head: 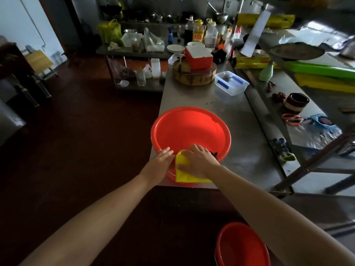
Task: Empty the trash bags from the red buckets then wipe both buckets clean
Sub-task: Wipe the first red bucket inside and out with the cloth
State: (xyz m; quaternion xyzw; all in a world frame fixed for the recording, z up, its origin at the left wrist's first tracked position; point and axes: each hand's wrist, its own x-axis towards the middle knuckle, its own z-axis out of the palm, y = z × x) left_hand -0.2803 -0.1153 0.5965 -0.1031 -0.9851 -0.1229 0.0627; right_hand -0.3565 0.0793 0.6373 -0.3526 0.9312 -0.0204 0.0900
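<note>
A red bucket (190,129) stands at the near end of the steel table (247,150), empty inside. My left hand (160,160) grips its near rim. My right hand (199,160) presses a yellow cloth (183,173) against the near rim and outer wall. Something small and dark shows just right of that hand at the rim. A second red bucket (241,246) sits on the floor at the lower right, partly hidden by my right forearm.
Further along the table are a clear plastic box (231,83), a round wooden chopping block (194,75) with red boxes on it, bottles and plates. Orange scissors (292,119) and a dark bowl (295,100) lie on the right shelf. Dark floor lies to the left.
</note>
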